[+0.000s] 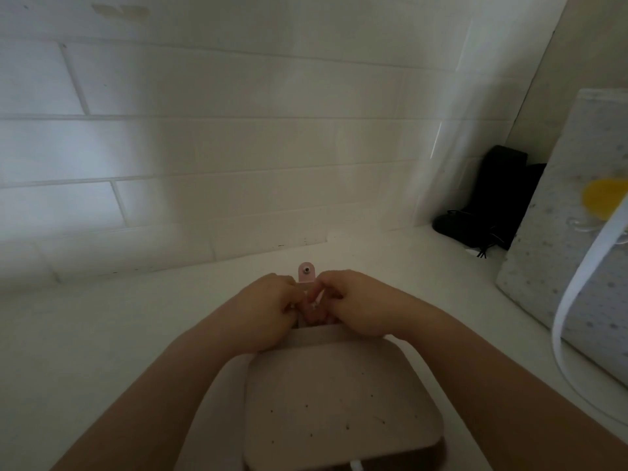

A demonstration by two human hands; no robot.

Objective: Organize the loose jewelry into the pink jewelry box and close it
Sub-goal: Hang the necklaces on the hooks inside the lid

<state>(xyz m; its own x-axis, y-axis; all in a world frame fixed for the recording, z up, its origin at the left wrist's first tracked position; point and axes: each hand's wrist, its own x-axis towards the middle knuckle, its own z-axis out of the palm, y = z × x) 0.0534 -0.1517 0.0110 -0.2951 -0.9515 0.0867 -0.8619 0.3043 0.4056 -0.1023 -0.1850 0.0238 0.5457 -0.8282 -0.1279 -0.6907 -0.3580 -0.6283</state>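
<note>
The pink jewelry box lies open on the white counter right in front of me. Its pale padded panel, dotted with small holes, faces up. The snap tab sticks out at the far end. My left hand and my right hand meet over the far part of the box, fingers curled inward. Between the fingertips sits a small pale piece of jewelry, pinched from both sides. It is blurred, and I cannot tell what kind it is. The box's far compartment is mostly hidden by my hands.
A grey dotted fabric bag with a yellow patch and a white strap stands at the right. A black object with cords sits in the back right corner. A white tiled wall rises close behind the box.
</note>
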